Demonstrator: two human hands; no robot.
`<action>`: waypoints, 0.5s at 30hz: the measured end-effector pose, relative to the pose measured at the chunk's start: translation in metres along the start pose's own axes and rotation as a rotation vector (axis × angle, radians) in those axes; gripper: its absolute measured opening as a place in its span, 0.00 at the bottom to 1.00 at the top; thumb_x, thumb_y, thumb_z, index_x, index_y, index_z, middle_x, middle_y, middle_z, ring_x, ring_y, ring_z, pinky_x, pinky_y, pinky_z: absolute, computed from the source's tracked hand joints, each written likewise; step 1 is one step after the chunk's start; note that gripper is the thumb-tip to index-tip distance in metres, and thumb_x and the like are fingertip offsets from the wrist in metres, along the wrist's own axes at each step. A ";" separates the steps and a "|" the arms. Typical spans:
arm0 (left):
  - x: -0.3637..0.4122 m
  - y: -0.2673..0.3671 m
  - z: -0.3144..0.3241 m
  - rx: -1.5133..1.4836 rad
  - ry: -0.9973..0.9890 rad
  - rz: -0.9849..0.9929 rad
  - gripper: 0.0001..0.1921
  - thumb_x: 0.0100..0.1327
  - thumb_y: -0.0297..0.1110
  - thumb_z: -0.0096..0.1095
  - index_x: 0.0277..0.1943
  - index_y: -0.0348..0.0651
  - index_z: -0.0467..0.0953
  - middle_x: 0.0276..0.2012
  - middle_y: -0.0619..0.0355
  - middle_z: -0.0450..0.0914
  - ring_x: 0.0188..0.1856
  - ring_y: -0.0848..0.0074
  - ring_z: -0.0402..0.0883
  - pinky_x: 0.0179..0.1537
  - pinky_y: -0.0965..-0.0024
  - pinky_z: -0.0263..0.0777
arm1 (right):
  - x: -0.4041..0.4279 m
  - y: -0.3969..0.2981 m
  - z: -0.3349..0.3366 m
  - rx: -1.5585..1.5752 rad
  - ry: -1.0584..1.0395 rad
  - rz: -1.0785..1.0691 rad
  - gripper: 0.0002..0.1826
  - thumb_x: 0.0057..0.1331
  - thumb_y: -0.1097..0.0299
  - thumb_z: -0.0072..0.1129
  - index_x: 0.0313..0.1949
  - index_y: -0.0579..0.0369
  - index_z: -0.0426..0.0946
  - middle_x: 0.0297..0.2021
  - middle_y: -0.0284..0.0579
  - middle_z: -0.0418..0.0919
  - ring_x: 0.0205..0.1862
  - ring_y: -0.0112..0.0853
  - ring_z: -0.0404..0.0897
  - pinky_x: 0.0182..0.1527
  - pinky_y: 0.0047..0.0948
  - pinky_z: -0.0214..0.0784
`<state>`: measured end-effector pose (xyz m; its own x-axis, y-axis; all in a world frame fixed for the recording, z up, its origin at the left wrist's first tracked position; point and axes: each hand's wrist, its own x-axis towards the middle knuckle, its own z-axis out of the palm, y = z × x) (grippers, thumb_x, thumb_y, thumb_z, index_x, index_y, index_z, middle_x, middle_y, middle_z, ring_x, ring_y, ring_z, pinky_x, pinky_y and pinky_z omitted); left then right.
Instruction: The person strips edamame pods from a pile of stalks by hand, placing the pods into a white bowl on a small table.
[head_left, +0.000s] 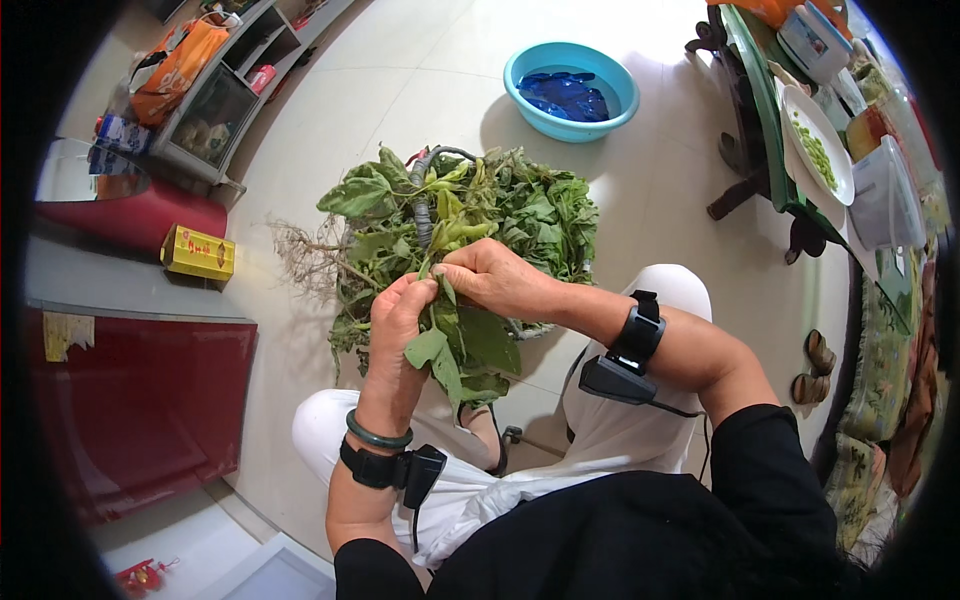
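My left hand (399, 315) grips a leafy bean stem, its broad green leaves (442, 358) hanging down between my forearms. My right hand (499, 279) pinches the same plant just beside the left fingertips; what exactly lies between those fingers is hidden. Beyond both hands, plump green bean pods (451, 214) cluster on the stems. Under them is a basket piled with uprooted bean plants (536, 217), many leaves wilted. Its wrapped grey handle (420, 199) arches up through the foliage. Dry, tangled roots (304, 255) stick out on the left side.
A turquoise basin (626, 105) with water and something blue stands on the tiled floor. At right, a table (757, 112) bears a white plate (844, 169) of shelled green beans and a plastic tub (889, 199). A red cabinet (142, 412) and a yellow box (198, 253) are at left.
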<state>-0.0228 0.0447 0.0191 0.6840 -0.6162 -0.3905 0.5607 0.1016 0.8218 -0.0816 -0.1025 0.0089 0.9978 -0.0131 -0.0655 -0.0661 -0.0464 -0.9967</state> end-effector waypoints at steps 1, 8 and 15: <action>0.000 -0.001 0.000 0.002 -0.001 -0.002 0.06 0.59 0.29 0.52 0.35 0.35 0.72 0.28 0.59 0.77 0.26 0.83 0.75 0.29 0.80 0.71 | 0.000 0.001 0.000 0.042 -0.014 0.023 0.20 0.68 0.60 0.42 0.22 0.61 0.68 0.14 0.26 0.60 0.19 0.16 0.57 0.19 0.21 0.52; 0.000 -0.001 0.002 -0.031 -0.014 -0.015 0.07 0.61 0.30 0.51 0.36 0.35 0.73 0.29 0.60 0.76 0.27 0.82 0.75 0.30 0.79 0.72 | 0.000 -0.004 -0.007 -0.062 -0.076 0.038 0.26 0.66 0.52 0.46 0.16 0.60 0.66 0.13 0.26 0.58 0.17 0.16 0.55 0.18 0.22 0.48; -0.006 0.010 0.004 0.026 -0.133 -0.067 0.09 0.62 0.33 0.48 0.37 0.36 0.72 0.28 0.62 0.75 0.27 0.84 0.73 0.30 0.82 0.69 | -0.004 -0.015 -0.014 -0.057 -0.065 0.111 0.26 0.59 0.49 0.56 0.14 0.57 0.69 0.12 0.27 0.60 0.16 0.16 0.56 0.17 0.22 0.47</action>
<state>-0.0232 0.0464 0.0314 0.5763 -0.7192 -0.3880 0.5896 0.0371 0.8068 -0.0842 -0.1157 0.0251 0.9827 0.0429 -0.1801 -0.1749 -0.1050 -0.9790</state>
